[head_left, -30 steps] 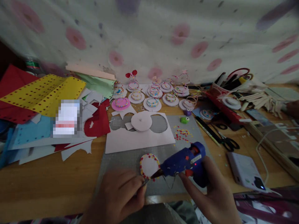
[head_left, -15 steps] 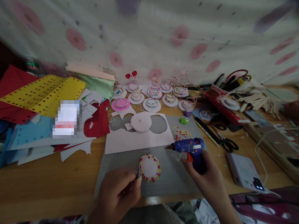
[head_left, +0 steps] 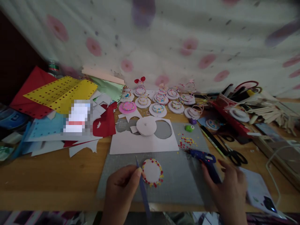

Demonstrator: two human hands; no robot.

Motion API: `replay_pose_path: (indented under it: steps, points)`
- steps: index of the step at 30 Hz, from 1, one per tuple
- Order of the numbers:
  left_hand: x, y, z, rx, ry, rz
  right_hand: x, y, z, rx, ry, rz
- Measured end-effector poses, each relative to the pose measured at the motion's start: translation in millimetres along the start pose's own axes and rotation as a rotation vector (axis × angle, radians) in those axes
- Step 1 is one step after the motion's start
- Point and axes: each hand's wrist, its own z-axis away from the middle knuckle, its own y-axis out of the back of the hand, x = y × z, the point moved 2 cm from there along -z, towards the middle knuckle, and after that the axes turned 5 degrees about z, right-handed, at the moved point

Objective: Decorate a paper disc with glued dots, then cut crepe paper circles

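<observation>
A white paper disc (head_left: 152, 171) edged with small coloured dots lies on a grey mat (head_left: 178, 184). My left hand (head_left: 122, 190) is closed on a thin blue stick (head_left: 142, 184), its fingertips right beside the disc's left edge. A blue glue gun (head_left: 202, 156) rests on the mat to the right, nozzle pointing left. My right hand (head_left: 231, 190) is wrapped round its handle. A small heap of coloured paper dots (head_left: 186, 142) sits just behind the gun.
A white sheet with round cut-outs (head_left: 140, 145) lies behind the mat, with several decorated discs (head_left: 158, 109) beyond it. Coloured paper (head_left: 61, 92) is piled at the left. Scissors (head_left: 232, 154), a green punch (head_left: 188, 128) and a white device (head_left: 260, 190) lie at the right.
The right hand moved the glue gun away from the disc, to the right, and lowered it onto the mat. The left hand brought the stick up to the disc's left edge.
</observation>
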Motion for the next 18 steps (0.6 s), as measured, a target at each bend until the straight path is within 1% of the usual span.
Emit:
replay_pose_path:
  steps: [1,2,4,5,7,8,10,12,16,18]
  points:
    - [0,-3,0,0.001,0.026,0.056,-11,8,1,0.054,0.085,-0.074]
    - [0,-6,1,-0.001,0.052,0.111,-23,14,3,0.074,0.2,-0.151]
    - [4,-15,3,-0.022,0.108,0.214,-50,24,11,0.045,0.448,-0.311]
    - [7,-20,4,-0.037,0.133,0.261,-63,27,16,0.017,0.547,-0.383]
    - [12,-28,8,-0.071,0.179,0.327,-88,29,25,-0.027,0.705,-0.534]
    - [13,-32,9,-0.086,0.201,0.345,-99,29,29,-0.067,0.76,-0.592]
    - [14,-37,12,-0.099,0.248,0.361,-116,28,31,-0.138,0.838,-0.675]
    - [12,-40,14,-0.089,0.277,0.365,-127,27,28,-0.179,0.87,-0.708]
    - [9,-42,13,-0.041,0.286,0.405,-136,26,16,-0.2,0.899,-0.696]
    - [10,-43,10,-0.033,0.312,0.412,-137,25,11,-0.195,0.912,-0.677]
